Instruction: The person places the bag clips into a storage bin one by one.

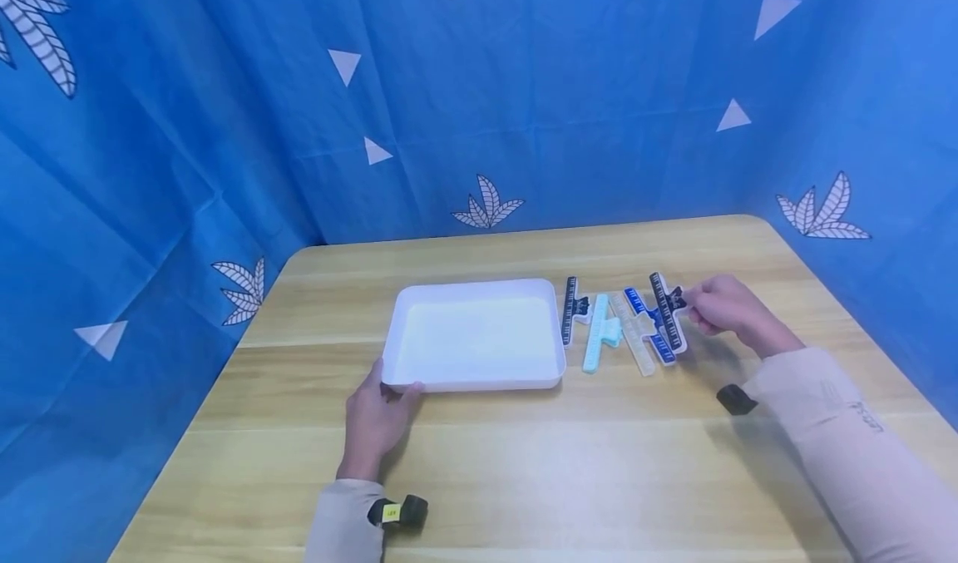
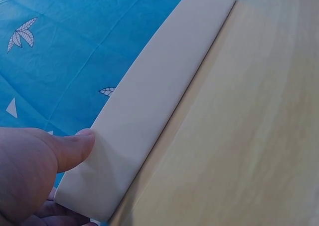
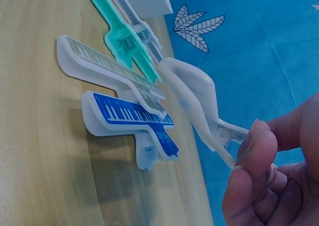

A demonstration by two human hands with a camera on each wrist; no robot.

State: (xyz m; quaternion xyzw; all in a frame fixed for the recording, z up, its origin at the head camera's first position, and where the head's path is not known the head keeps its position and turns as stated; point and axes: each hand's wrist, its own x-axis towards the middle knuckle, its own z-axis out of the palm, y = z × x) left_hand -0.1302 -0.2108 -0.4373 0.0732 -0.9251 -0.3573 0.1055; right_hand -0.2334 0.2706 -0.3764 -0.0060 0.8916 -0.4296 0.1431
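My right hand (image 1: 722, 305) pinches the handle end of a black-and-white clip (image 1: 666, 312) with a piano-key print. In the right wrist view this clip (image 3: 192, 99) shows its white underside, lifted above the table. Close beside it lies a blue piano-key clip (image 3: 132, 111), partly overlapped by it in the head view. My left hand (image 1: 374, 417) grips the near left corner of a white rectangular tray (image 1: 471, 343). The left wrist view shows the thumb against the tray's outer wall (image 2: 149, 96) and the other fingers at its corner.
Between the tray and the blue clip lie a second black clip (image 1: 570, 313), a mint-green clip (image 1: 593, 338) and a pale translucent clip (image 1: 636, 338). They rest on a wood-grain table (image 1: 561, 480). A blue patterned curtain (image 1: 599, 130) hangs behind and beside it.
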